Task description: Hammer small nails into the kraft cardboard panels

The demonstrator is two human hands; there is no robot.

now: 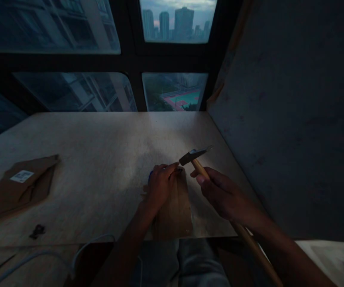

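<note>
My right hand (219,191) is closed around the wooden handle of a hammer (200,167). The hammer's dark metal head is raised just above the far end of a brown flat piece (177,211), cardboard or wood, I cannot tell which. On that same end rests my left hand (161,183), its thumb and fingers drawn together close to the hammer's striking face. Whatever is between those fingertips is too dark and small to make out. A bit of blue shows at the left hand's far edge, mostly hidden by it.
A folded brown paper package (22,185) with a white label lies on the left of the pale table (100,147). Nearer are a small dark object (37,231) and a white cable (91,241). A grey wall (294,119) borders the right; windows stand behind.
</note>
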